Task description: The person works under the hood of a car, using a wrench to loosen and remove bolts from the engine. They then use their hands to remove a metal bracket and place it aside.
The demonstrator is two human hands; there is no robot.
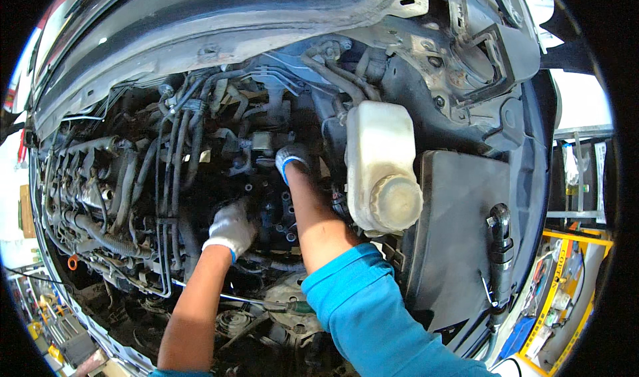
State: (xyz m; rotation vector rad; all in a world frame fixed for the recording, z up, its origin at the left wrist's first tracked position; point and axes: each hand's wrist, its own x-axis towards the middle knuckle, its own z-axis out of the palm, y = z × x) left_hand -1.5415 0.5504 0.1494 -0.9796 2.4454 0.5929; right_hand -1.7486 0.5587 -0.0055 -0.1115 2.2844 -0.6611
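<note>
My left hand (230, 231), in a white work glove with a blue cuff, reaches low into the middle of a car's engine bay. Its fingers fade into shadow by a dark part (272, 209) with several bolt heads or round bosses. Farther in, my right hand (291, 158), gloved the same way, reaches beside a small metal block (261, 140); its fingers are mostly hidden. I cannot tell whether either hand holds anything. A long screwdriver or pry bar with a green handle (299, 307) lies across the front, partly behind my forearms.
A white plastic fluid reservoir (382, 152) stands right of my right forearm. On a black cover (462, 247) lies a ratchet-type power tool (500, 252). Metal pipes (172, 177) and the engine (95, 182) fill the left. Yellow tool shelving (549, 297) stands outside at right.
</note>
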